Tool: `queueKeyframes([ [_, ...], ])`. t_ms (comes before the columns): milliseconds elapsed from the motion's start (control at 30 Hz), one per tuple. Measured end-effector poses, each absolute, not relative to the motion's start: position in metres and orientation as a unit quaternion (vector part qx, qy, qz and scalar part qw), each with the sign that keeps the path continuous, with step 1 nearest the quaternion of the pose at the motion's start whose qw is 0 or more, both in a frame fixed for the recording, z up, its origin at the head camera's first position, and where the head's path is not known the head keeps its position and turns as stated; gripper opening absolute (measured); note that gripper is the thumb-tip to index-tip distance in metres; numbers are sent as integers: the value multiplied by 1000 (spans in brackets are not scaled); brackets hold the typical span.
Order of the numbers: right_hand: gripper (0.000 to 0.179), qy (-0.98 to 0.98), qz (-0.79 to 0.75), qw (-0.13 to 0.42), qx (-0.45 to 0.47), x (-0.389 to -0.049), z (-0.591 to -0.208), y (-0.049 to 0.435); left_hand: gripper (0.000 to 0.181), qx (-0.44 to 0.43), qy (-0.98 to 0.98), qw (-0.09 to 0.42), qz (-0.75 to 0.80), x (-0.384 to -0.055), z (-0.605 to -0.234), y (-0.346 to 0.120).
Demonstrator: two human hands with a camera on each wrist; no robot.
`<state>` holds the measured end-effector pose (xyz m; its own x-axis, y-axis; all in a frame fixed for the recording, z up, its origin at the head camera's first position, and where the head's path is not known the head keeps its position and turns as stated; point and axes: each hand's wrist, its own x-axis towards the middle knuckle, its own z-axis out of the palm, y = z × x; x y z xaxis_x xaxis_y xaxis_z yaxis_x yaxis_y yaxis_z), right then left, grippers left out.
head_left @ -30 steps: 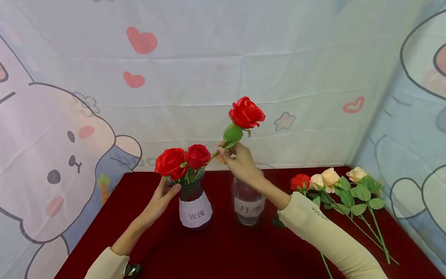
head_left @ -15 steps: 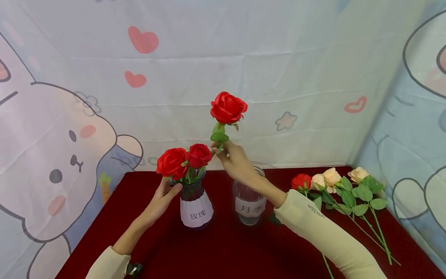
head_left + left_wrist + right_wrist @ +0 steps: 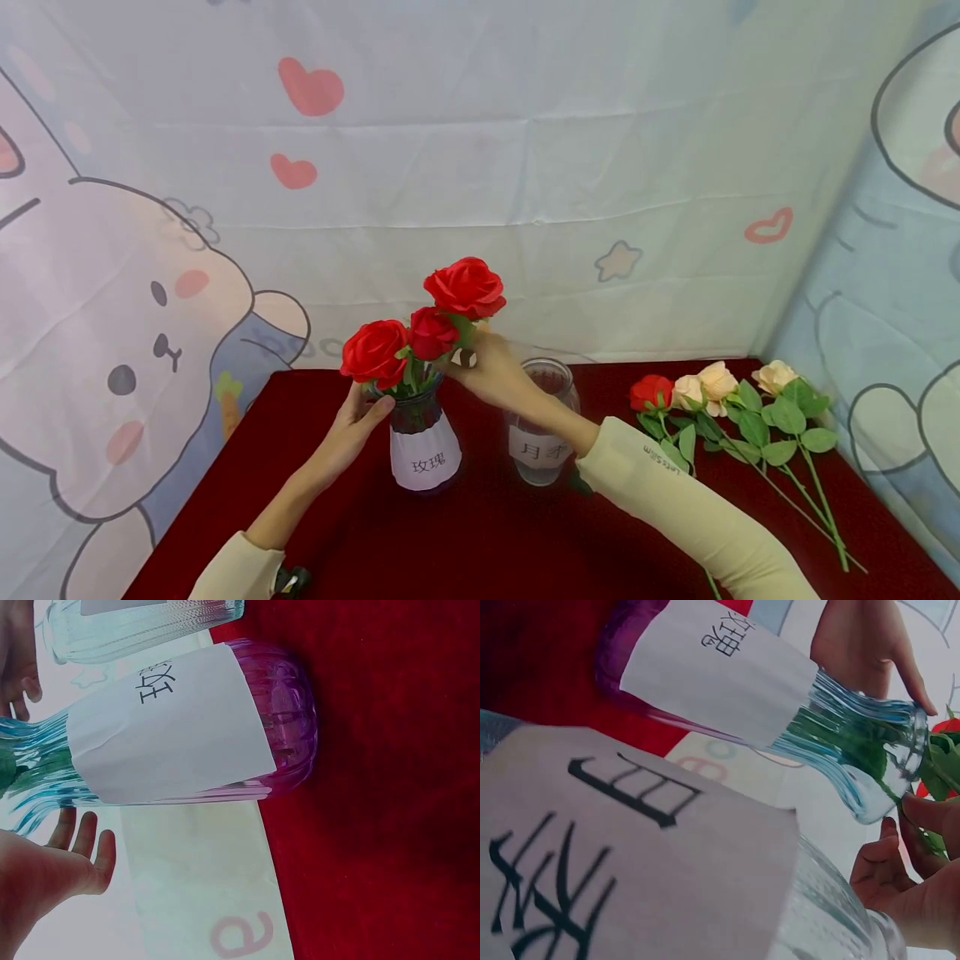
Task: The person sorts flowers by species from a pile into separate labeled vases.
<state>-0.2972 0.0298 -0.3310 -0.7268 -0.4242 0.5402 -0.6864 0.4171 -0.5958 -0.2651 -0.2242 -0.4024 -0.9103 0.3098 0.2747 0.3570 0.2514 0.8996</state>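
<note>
We see both hands at work around the labelled vase (image 3: pixel 426 457), which stands upright on the bench (image 3: pixel 487 546), left of centre. The left forearm slants up from the lower left, and the left hand (image 3: pixel 357 423) holds the vase by its neck, thumb near the rim, with some of its fingers loosely bent along the glass. The right forearm comes in from the lower right and passes in front of a clear glass jar (image 3: pixel 537 476). At its end, the right hand (image 3: pixel 491 371) pinches the stem of a red rose (image 3: pixel 465 287) right beside the vase's mouth; we cannot tell how far that stem reaches inside. The bloom sits above and behind a smaller red flower (image 3: pixel 432 333), while a wide red bloom (image 3: pixel 375 354) leans to the left over the rim. Cream sleeves (image 3: pixel 686 496) cover both forearms, and we make out small lettering on the right one.

Under everything we find deep red cloth. On its right side lie another red rose (image 3: pixel 651 392) and three peach roses (image 3: pixel 715 381), with leafy stems running toward us. Behind hangs a pale backdrop (image 3: pixel 480 158) printed with hearts, a star and, at left, a big cartoon rabbit (image 3: pixel 150 333).
</note>
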Motion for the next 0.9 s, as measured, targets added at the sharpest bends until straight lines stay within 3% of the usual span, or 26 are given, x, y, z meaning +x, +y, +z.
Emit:
queueKeyframes([
  [200, 29, -821, 435, 132, 347, -302, -335, 30, 69, -210, -791, 18, -574, -265, -403, -225],
  [467, 53, -787, 535, 50, 304, -301, -328, 33, 69, -214, -789, 21, -575, -266, -403, -225],
  [667, 43, -744, 606, 22, 279, -299, -324, 30, 69, -214, -789, 24, -576, -266, -403, -226],
  [900, 27, -753, 603, 47, 259, -300, -330, 25, 71, -212, -789, 23, -576, -267, -403, -225],
])
